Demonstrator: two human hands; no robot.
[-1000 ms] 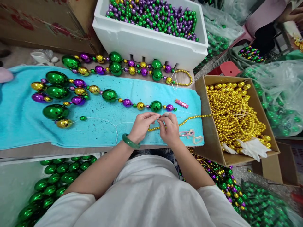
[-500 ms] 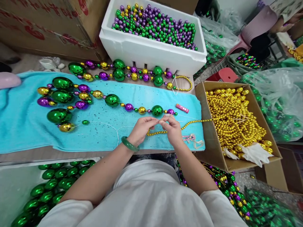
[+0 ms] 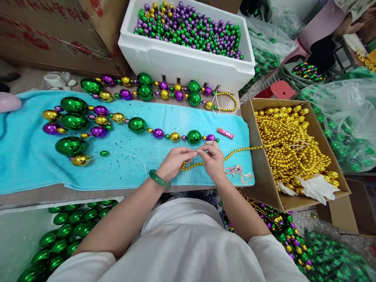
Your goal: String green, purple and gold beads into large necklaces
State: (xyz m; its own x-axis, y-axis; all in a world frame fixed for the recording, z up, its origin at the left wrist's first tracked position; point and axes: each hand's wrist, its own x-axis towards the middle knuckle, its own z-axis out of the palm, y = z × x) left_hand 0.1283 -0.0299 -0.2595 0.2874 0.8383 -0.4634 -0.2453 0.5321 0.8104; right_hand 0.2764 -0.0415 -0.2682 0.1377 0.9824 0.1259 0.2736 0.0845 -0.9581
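Note:
My left hand (image 3: 175, 161) and my right hand (image 3: 213, 159) meet over the turquoise towel (image 3: 26, 149), fingertips pinched together on a thin white thread and a strand of small gold beads (image 3: 235, 152). That strand runs right into the cardboard box of gold beads (image 3: 293, 149). A green bangle (image 3: 158, 179) sits on my left wrist. Just beyond my hands lies a string of large green, purple and gold balls (image 3: 138, 126). White thread (image 3: 129, 156) trails left to a small green bead (image 3: 103, 153).
A white foam box (image 3: 188, 62) of small mixed beads stands behind. A second ball string (image 3: 152, 91) lies in front of it. A pink lighter (image 3: 225, 133) and pink scissors (image 3: 235, 170) rest on the towel. Green balls (image 3: 64, 231) fill a bin at lower left. Another person sits at upper right.
My hands stay pinched together at the same spot on the towel, with small finger shifts only. The view has moved slightly as my head tilted.

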